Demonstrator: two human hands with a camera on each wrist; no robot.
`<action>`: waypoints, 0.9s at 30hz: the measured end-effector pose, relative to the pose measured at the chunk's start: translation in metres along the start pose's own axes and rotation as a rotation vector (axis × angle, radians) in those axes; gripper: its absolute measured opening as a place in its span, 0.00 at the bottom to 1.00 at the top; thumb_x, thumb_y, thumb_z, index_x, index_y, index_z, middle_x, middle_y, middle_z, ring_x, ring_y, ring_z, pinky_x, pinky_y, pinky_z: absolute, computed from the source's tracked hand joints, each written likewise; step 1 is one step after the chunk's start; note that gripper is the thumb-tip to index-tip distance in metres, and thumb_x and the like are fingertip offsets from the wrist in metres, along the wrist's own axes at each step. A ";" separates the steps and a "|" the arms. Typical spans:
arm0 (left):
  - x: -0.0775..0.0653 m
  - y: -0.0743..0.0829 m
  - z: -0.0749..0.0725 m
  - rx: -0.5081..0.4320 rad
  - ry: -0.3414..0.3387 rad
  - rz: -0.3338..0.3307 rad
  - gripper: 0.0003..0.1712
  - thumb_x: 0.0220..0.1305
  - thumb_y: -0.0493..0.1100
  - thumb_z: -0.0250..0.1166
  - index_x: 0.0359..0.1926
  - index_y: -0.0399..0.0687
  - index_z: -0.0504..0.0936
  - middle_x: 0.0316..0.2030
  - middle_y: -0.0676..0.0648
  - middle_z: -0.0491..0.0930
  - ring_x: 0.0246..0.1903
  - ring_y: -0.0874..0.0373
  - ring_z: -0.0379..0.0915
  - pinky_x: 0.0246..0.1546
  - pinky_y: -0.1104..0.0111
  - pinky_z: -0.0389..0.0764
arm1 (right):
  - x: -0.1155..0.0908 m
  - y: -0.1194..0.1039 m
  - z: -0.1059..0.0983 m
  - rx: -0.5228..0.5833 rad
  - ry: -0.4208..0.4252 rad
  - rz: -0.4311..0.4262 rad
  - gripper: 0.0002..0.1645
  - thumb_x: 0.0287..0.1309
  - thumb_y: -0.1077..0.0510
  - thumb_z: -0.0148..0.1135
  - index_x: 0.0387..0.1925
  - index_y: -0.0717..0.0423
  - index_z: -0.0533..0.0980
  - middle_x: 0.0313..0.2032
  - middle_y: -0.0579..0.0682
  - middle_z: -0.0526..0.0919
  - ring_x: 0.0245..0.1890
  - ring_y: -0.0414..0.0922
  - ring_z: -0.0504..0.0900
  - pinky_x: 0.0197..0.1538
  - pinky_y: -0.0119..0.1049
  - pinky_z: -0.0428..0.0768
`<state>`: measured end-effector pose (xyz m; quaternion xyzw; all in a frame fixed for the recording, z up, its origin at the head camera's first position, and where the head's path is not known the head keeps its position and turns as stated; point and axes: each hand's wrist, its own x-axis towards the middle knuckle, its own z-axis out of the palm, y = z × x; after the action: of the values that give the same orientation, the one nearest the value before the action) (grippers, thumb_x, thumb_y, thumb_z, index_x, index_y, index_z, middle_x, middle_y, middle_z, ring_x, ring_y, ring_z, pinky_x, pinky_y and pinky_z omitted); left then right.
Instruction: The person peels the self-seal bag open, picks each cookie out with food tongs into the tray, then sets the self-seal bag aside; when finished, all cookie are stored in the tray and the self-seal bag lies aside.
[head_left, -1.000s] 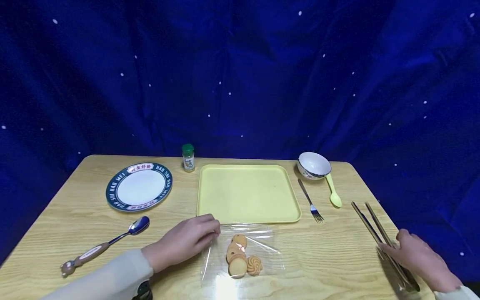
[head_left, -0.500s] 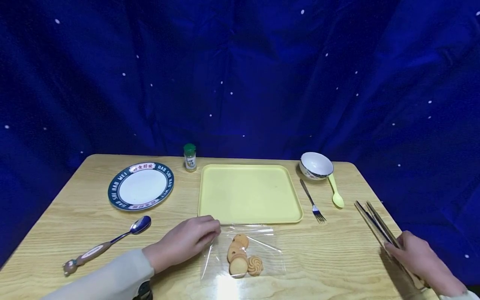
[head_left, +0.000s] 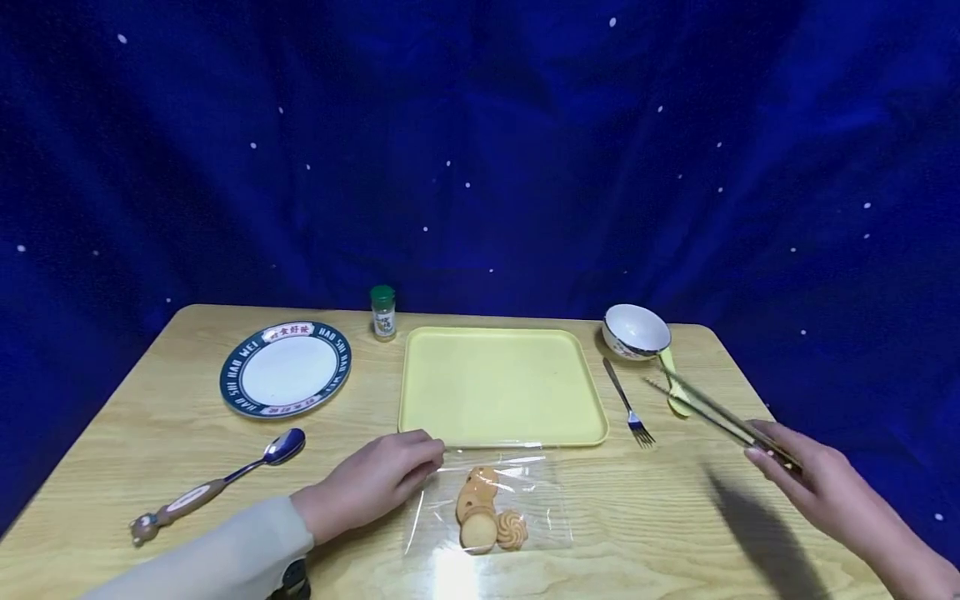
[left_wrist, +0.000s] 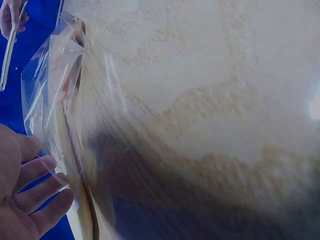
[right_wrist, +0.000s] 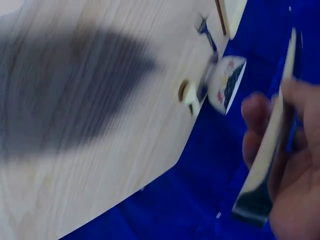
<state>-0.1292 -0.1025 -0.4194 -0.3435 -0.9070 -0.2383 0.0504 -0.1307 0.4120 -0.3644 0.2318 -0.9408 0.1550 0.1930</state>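
Observation:
My right hand [head_left: 821, 483] grips metal tongs [head_left: 716, 414] above the right side of the table, their two arms pointing left and away, overlapping the pale yellow spoon [head_left: 679, 404] in the head view. In the right wrist view, fingers and thumb wrap round the tongs [right_wrist: 264, 160], and a dark shadow falls on the wood. With relaxed fingers, my left hand [head_left: 378, 477] touches the left edge of a clear plastic bag [head_left: 543, 487]. Several cookies [head_left: 480, 529] lie in this bag. The left wrist view has fingertips against the crinkled film [left_wrist: 45, 85].
A yellow tray [head_left: 502, 387] lies just behind the bag. At left are a blue-rimmed plate [head_left: 288, 372], a long-handled spoon [head_left: 217, 486] and a green-capped seasoning jar [head_left: 383, 314]. A fork [head_left: 628, 404] and a white bowl [head_left: 636, 332] are right of the tray.
My right hand has picked the tongs up off the table and swung their tips left, over the yellow spoon. The left hand stays by the bag.

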 end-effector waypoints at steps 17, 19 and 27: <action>0.000 0.002 -0.001 0.018 -0.003 0.001 0.04 0.67 0.40 0.60 0.35 0.54 0.76 0.31 0.60 0.76 0.30 0.70 0.69 0.32 0.75 0.76 | 0.013 -0.047 0.047 0.166 -0.316 -0.262 0.14 0.59 0.57 0.66 0.48 0.48 0.81 0.40 0.40 0.87 0.41 0.27 0.81 0.40 0.20 0.78; 0.000 0.002 -0.001 0.019 -0.001 0.001 0.04 0.67 0.40 0.60 0.35 0.54 0.76 0.31 0.60 0.76 0.30 0.70 0.69 0.32 0.75 0.76 | 0.018 -0.054 0.053 0.155 -0.324 -0.278 0.14 0.60 0.55 0.65 0.48 0.48 0.81 0.42 0.39 0.87 0.42 0.30 0.83 0.42 0.25 0.81; 0.000 0.002 -0.001 0.023 -0.012 -0.001 0.04 0.68 0.40 0.60 0.35 0.54 0.76 0.32 0.60 0.76 0.30 0.71 0.70 0.32 0.75 0.77 | 0.033 -0.073 0.073 0.159 -0.393 -0.302 0.16 0.65 0.51 0.60 0.51 0.50 0.80 0.42 0.39 0.86 0.40 0.30 0.82 0.41 0.32 0.82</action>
<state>-0.1280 -0.1019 -0.4180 -0.3439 -0.9102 -0.2257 0.0487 -0.1431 0.3104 -0.3992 0.4098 -0.8997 0.1499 0.0086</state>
